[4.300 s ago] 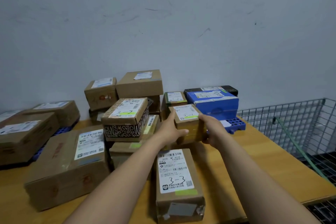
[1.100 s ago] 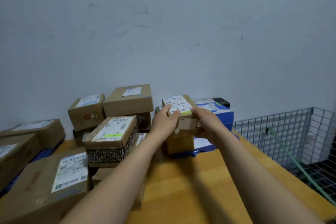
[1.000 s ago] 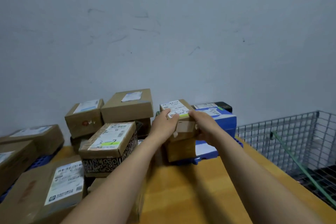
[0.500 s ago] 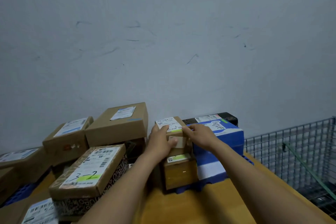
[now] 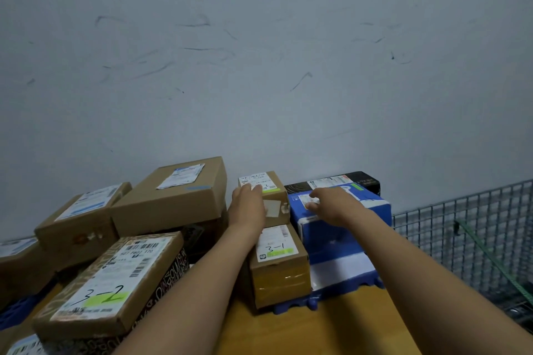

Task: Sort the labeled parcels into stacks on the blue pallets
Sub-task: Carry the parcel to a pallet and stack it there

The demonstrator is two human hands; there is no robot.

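Yellow wooden tabletop (image 5: 331,326); scuffed grey wall (image 5: 259,66). Left hand (image 5: 249,206), fingers straight, lay against small brown cardboard parcel (image 5: 275,204); right hand (image 5: 331,204), fingers relaxed, touched blue-and-white carton (image 5: 343,239).

A scuffed grey wall (image 5: 259,66) rises behind the wooden table (image 5: 331,326), a wire-mesh cage (image 5: 461,225) at right.

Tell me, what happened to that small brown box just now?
The small parcel, earlier held up in both hands, was set down onto the 3-1 parcel on the blue pallet. The right hand let go and now rests on the blue box; the left hand still touches the small parcel. The neighbouring stacks stayed put.
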